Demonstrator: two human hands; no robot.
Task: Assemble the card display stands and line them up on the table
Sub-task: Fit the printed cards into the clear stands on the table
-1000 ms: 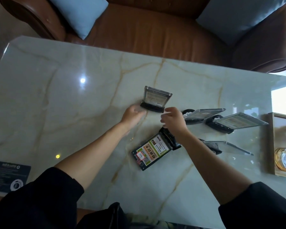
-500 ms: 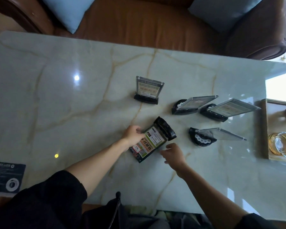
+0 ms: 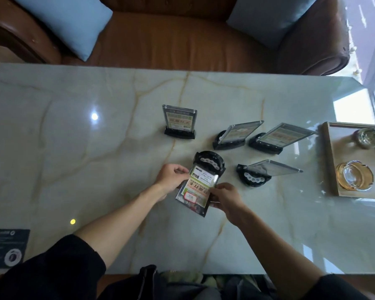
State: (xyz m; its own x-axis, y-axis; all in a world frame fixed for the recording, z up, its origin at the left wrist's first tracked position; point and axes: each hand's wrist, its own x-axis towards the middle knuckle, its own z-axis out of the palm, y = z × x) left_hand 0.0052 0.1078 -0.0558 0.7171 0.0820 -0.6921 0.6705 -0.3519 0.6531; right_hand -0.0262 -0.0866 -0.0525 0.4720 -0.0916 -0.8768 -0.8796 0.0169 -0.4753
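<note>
A card display stand (image 3: 198, 187) with a black base and a clear panel over a green and orange card lies flat on the marble table (image 3: 74, 148). My left hand (image 3: 170, 177) grips its left edge and my right hand (image 3: 224, 197) grips its right edge. One stand (image 3: 179, 122) stands upright farther back. Three more stands lie tipped over to the right: one (image 3: 236, 135) behind, another (image 3: 277, 137) beside it, and a third (image 3: 262, 172) nearer to me.
A wooden tray (image 3: 328, 161) at the right edge holds a glass ashtray (image 3: 354, 175) and another glass item (image 3: 368, 137). A dark printed card (image 3: 6, 247) lies at the near left corner. A brown leather sofa (image 3: 171, 40) with blue cushions runs behind the table.
My hands left the upright stand and came back to the stand lying flat. Both hands now hold its edges, and it has turned so its base points away from me.
</note>
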